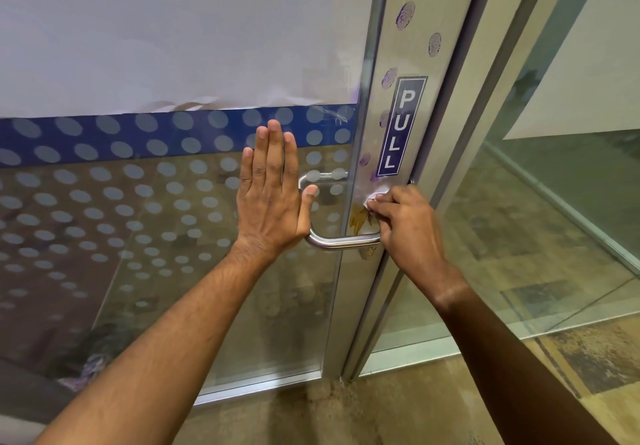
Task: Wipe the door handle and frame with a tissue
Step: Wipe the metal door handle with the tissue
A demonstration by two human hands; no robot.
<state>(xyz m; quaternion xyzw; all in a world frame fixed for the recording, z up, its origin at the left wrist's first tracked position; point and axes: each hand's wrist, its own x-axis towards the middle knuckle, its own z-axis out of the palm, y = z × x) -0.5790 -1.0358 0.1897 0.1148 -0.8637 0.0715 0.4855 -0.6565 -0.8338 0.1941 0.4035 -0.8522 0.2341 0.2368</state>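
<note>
While the left hand [268, 195] is bracing flat, fingers straight, on the glass door [166, 223], the right hand [403, 221] is pinching the tissue [375, 197] against the frame [398, 63]; brown smear [358, 223] and purple prints [405, 14] are still awaiting wiping, the handle [341, 241] seemingly too.

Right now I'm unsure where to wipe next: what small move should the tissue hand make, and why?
Probably slide the right hand with its crumpled white tissue slightly down over the yellow-brown smear on the brushed-metal door frame; the tissue sits at its upper edge.
</note>
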